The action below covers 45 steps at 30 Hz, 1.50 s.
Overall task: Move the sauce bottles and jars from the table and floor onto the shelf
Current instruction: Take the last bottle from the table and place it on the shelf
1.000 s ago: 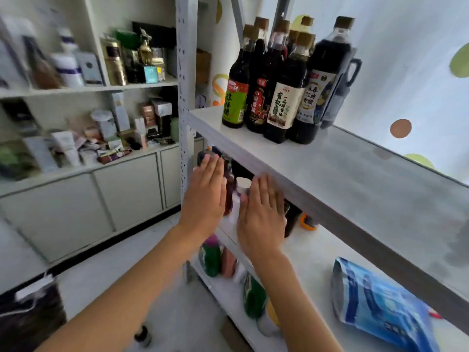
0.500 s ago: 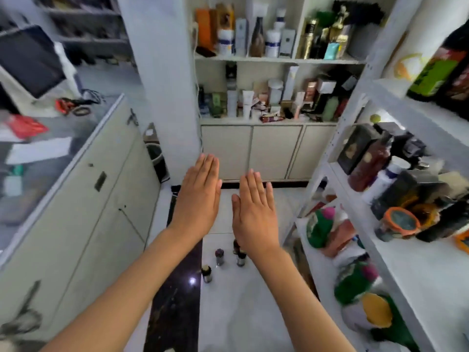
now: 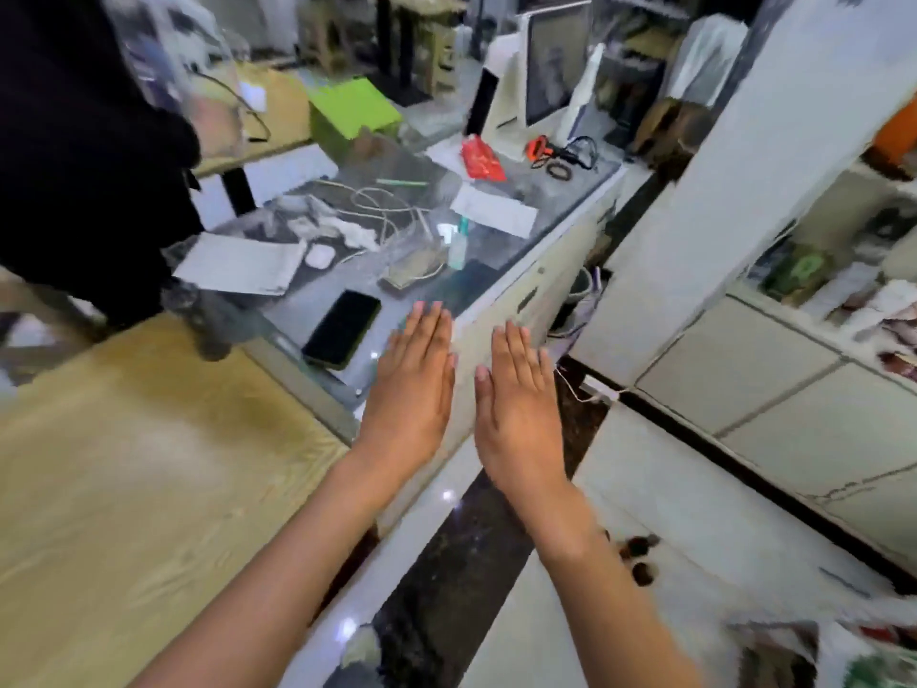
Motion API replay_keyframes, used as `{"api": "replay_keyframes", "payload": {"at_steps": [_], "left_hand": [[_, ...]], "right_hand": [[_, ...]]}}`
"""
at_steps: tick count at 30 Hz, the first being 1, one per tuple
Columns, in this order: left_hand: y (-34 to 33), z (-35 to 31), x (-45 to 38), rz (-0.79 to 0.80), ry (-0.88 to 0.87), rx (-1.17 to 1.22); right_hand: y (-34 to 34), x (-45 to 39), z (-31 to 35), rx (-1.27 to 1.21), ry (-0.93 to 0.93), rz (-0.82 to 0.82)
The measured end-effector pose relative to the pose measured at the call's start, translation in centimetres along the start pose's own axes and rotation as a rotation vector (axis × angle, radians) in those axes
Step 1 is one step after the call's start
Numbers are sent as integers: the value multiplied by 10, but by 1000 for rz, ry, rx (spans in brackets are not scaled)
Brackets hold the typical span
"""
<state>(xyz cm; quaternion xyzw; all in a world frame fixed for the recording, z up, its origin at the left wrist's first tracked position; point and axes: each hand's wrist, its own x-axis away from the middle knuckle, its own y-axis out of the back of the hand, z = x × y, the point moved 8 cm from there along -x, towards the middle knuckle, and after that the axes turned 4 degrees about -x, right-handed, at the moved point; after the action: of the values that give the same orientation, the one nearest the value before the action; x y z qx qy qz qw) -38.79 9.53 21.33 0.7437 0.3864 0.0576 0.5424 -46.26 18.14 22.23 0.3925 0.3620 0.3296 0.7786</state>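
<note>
My left hand (image 3: 412,384) and my right hand (image 3: 516,399) are held out flat side by side in the air, palms down, fingers straight, holding nothing. They hover over the corner of a glass-topped counter (image 3: 317,310). On the white floor beside my right forearm stand a few small dark-capped bottles (image 3: 637,556), partly hidden by the arm and blurred. A light wooden table (image 3: 124,464) fills the lower left with no bottles showing on it. The metal shelf is out of view.
The counter holds a black phone (image 3: 342,327), papers, cables, a red packet (image 3: 481,158) and a monitor (image 3: 551,62). A person in dark clothes (image 3: 84,156) stands at the far left. White cabinets (image 3: 774,389) run along the right, and a dark floor strip (image 3: 461,563) lies below my arms.
My view has swung left, away from the metal shelf and its bottles toward the counter and wooden table. Both hands stay flat and empty in front of me.
</note>
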Motion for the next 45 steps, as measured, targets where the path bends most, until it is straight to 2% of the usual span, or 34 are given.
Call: {"api": "replay_keyframes", "payload": {"at_steps": [5, 11, 14, 17, 21, 26, 33, 36, 41, 45], "left_hand": [[51, 139, 25, -103, 288, -5], [86, 237, 60, -159, 547, -40], [91, 269, 69, -166, 653, -46], [87, 301, 77, -163, 772, -63], [88, 331, 75, -129, 868, -137], [92, 362, 66, -76, 956, -203], [78, 390, 59, -43, 1071, -186], [71, 397, 59, -35, 1111, -160], [64, 400, 59, -43, 1141, -96], [65, 400, 60, -71, 1144, -77]], "right_hand": [[-87, -34, 99, -120, 166, 186], [-163, -59, 182, -239, 304, 384], [-203, -74, 201, -344, 304, 491], [-252, -101, 215, -505, 192, 629], [-315, -152, 246, -643, 118, 649], [-370, -217, 273, -646, 123, 657], [-434, -252, 294, -321, 186, 680], [-447, -255, 293, -286, 226, 672], [-447, -249, 277, -437, 163, 651], [-438, -226, 269, -556, 117, 736]]}}
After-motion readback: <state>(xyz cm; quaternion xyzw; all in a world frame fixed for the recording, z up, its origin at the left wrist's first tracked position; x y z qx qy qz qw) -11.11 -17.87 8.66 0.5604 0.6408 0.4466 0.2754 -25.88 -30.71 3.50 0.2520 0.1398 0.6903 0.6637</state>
